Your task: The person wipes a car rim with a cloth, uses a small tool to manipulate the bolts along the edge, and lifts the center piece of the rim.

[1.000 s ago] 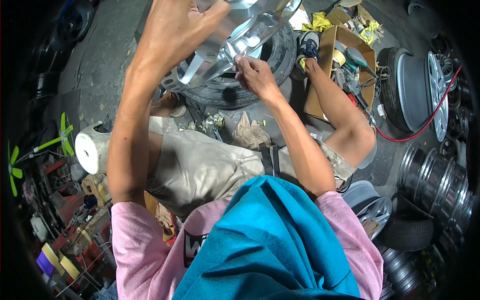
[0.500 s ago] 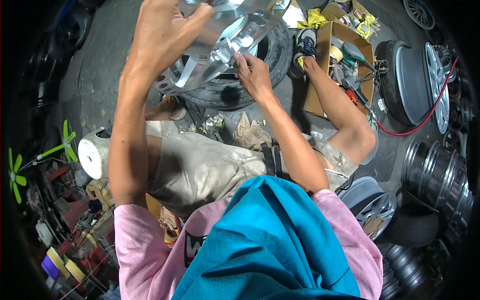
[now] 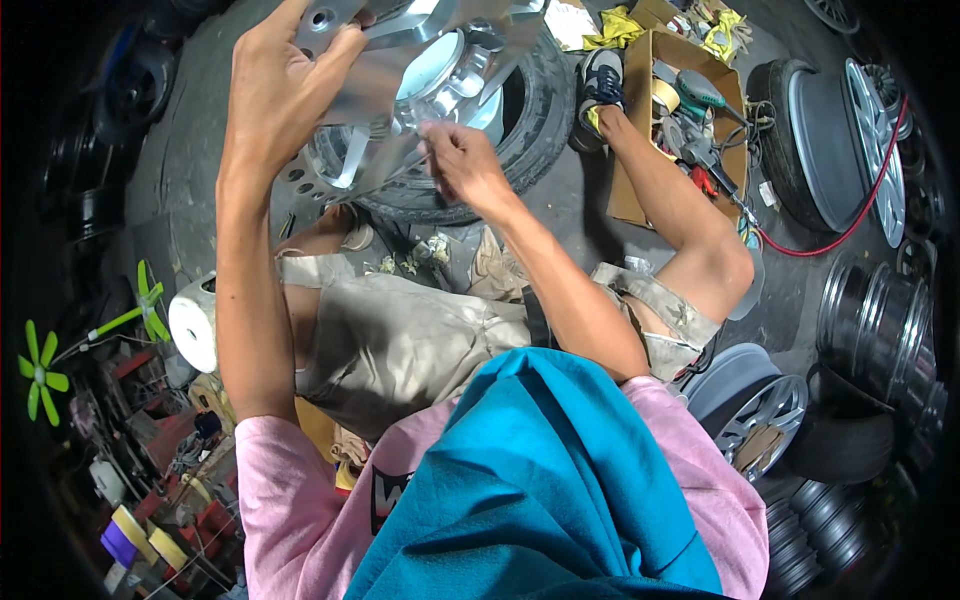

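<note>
A shiny silver alloy wheel (image 3: 365, 105) is tilted up in front of me, above a black tire (image 3: 535, 130) lying flat on the floor. My left hand (image 3: 285, 85) grips the wheel's upper left part, thumb across the metal near a round hole. My right hand (image 3: 462, 165) is closed, fingertips together against the wheel's lower right side, beside its spokes. Whatever the right fingers may hold is too small or hidden to make out. The wheel's top runs out of the picture.
Right of the tire stands a cardboard box (image 3: 630, 185) with power tools. A tire with a rim (image 3: 800, 150) and a red hose (image 3: 815, 250) lie farther right, stacked rims (image 3: 865, 315) below. A green-bladed fan (image 3: 42, 372) and clutter fill the left. My legs flank the work.
Both hands have shifted left in the picture, along with the wheel. The right fingers have moved slightly down and left along the metal; the left hand keeps its grip.
</note>
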`<state>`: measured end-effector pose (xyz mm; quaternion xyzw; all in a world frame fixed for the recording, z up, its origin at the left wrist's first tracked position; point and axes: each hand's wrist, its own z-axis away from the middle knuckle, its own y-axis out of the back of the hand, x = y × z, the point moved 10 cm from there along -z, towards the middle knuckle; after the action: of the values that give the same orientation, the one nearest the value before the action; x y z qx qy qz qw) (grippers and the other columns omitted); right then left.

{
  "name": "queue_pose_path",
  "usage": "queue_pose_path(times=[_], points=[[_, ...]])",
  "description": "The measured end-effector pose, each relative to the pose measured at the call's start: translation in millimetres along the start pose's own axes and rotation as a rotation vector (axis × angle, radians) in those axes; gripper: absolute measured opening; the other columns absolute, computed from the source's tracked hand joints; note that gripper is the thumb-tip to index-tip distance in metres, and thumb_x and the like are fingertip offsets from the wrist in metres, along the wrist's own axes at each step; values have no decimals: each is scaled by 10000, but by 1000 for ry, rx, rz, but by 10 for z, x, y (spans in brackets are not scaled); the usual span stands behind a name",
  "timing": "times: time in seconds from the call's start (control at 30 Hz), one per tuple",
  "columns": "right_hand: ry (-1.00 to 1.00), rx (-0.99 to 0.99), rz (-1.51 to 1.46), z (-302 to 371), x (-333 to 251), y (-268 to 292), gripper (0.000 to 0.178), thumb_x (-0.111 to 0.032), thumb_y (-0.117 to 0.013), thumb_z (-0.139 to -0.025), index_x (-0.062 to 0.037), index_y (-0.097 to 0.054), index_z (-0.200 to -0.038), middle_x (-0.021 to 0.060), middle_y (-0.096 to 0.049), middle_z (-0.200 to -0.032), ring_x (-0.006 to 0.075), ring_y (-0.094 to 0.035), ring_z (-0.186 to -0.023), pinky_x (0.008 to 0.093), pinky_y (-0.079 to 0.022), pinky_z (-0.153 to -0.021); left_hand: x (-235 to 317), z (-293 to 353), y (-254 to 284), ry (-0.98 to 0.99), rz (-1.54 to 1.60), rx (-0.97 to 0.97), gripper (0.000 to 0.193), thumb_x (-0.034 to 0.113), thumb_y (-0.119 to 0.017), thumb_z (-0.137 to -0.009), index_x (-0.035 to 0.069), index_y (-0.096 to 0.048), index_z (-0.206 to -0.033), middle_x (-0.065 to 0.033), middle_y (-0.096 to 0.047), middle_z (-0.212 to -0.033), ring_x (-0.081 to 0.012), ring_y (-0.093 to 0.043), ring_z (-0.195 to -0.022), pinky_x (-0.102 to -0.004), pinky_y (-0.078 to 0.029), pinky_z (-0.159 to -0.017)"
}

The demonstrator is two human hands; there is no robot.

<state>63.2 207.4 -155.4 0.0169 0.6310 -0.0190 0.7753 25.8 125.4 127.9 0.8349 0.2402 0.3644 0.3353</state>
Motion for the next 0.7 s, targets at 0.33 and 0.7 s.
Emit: queue_pose_path(times=[0.33,0.7], points=[[-281,-145,-533,81,62,-181,420,-375,-534,-1076,-9,-613,-886,27,-571,-646,93,-506,-484,255,-401,-410,-410,42,-107,74,88,-126,250,74,-651,-958,-16,-700,-1186,-47,-763,-1011,-85,-650,-932,-257,-510,-880],[-426,-525,-1234,162,-375,-603,288,-333,-542,-1082,-59,-542,-994,-36,-495,-686,39,-448,-491,201,-360,-389,-379,31,-45,44,115,-48,236,92,-662,-898,-16,-699,-1105,-89,-753,-864,-89,-627,-770,-288,-520,-720]])
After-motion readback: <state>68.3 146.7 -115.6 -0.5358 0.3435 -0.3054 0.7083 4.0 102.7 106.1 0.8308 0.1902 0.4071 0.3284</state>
